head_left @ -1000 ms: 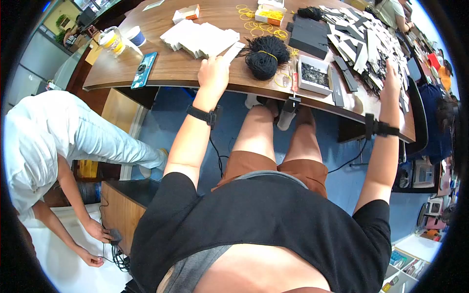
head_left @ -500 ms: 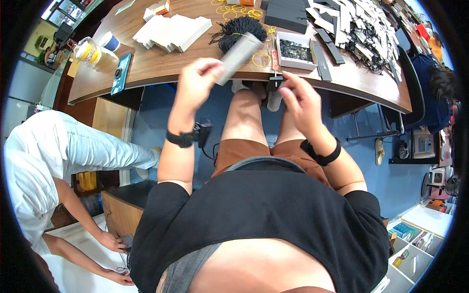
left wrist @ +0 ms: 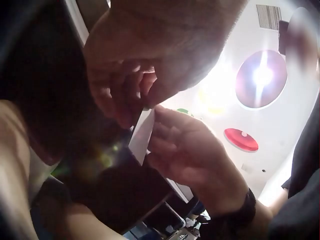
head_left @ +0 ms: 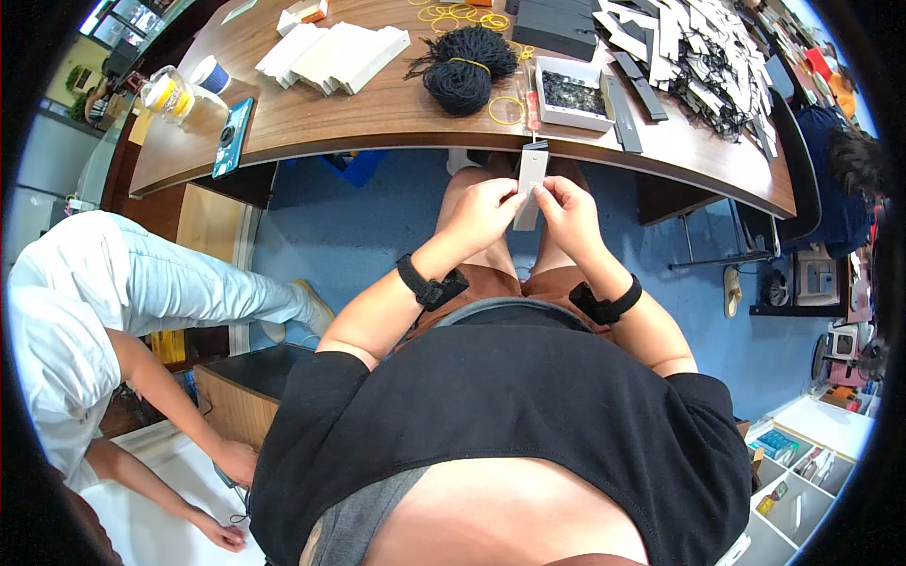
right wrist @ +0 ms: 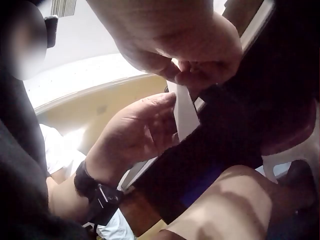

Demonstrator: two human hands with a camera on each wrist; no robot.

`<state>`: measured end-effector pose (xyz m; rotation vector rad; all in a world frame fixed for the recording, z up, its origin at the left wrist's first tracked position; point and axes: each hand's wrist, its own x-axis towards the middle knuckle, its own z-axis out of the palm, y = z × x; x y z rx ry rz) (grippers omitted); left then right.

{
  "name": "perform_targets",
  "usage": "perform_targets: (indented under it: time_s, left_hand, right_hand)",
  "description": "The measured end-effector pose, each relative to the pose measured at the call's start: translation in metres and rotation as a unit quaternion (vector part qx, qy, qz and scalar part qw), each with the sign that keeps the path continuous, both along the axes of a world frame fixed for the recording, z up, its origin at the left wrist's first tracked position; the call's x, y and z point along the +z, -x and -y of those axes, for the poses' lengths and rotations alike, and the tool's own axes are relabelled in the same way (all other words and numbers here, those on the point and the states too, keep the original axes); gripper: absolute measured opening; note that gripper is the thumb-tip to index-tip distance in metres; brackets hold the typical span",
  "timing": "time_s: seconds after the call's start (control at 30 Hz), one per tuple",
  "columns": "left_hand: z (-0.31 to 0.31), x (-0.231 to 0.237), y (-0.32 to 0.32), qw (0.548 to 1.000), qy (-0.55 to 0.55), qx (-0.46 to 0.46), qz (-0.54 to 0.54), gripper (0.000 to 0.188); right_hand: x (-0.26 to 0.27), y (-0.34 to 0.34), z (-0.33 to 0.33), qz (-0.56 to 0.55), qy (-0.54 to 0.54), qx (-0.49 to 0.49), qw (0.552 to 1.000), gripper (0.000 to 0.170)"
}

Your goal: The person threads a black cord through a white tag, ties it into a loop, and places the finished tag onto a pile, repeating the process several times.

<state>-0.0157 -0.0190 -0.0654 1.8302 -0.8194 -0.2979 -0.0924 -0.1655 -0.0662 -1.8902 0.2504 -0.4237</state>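
Note:
A long pale tag (head_left: 530, 212) with a small hole near its top stands between both hands over the lap, just in front of the table edge. My left hand (head_left: 481, 215) pinches its left side between thumb and fingers. From the other side, my right hand (head_left: 572, 215) pinches its right edge. Both wrist views show the fingertips close together on the white strip (left wrist: 141, 135), (right wrist: 186, 112). Behind the tag's top, a small black piece (head_left: 536, 146) sits at the table edge below a red-handled tool (head_left: 532, 111).
On the table (head_left: 311, 123) lie stacked white tags (head_left: 349, 57), a black cord bundle (head_left: 458, 90) with a yellow band, and a white box (head_left: 576, 118) of small black pieces. A heap of loose tags (head_left: 698, 66) covers the right. A phone (head_left: 233, 140) lies left. Another person (head_left: 189, 255) bends nearby.
My left hand took a tag from by the white stack and brought it right and down over the lap. The right hand came in from the right side and now pinches it too.

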Motion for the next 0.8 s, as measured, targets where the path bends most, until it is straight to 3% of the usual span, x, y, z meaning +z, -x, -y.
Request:
perform_targets:
  time_s: [0.2, 0.33, 0.4, 0.5, 0.6, 0.7, 0.8]
  left_hand:
    - [0.008, -0.018, -0.003, 1.000, 0.005, 0.012, -0.001, 0.018]
    - [0.010, -0.014, 0.001, 1.000, -0.010, 0.017, 0.019, 0.017]
    - [0.011, -0.016, 0.001, 0.999, 0.003, 0.013, -0.044, 0.017]
    - [0.011, -0.016, -0.001, 0.997, 0.019, 0.026, -0.065, 0.017]
    - [0.011, -0.010, -0.014, 0.998, -0.005, 0.064, -0.020, 0.018]
    - [0.008, -0.001, -0.028, 0.994, -0.069, 0.079, 0.012, 0.021]
    - [0.000, 0.008, -0.030, 0.992, -0.080, 0.084, 0.048, 0.022]
  right_hand:
    - [0.001, -0.002, 0.009, 0.021, 0.086, 0.018, 0.996, 0.015]
    - [-0.001, -0.001, 0.010, -0.013, 0.016, 0.015, 1.000, 0.014]
    - [-0.004, -0.001, 0.010, -0.036, -0.031, 0.007, 0.999, 0.014]
    - [-0.002, -0.006, 0.010, -0.033, -0.010, 0.001, 0.999, 0.018]
    - [0.010, -0.013, 0.013, -0.128, 0.165, 0.006, 0.978, 0.030]
    - [0.061, -0.017, 0.008, -0.193, 0.398, 0.019, 0.897, 0.041]
    - [0.096, -0.037, 0.004, -0.091, 0.351, 0.052, 0.930, 0.031]
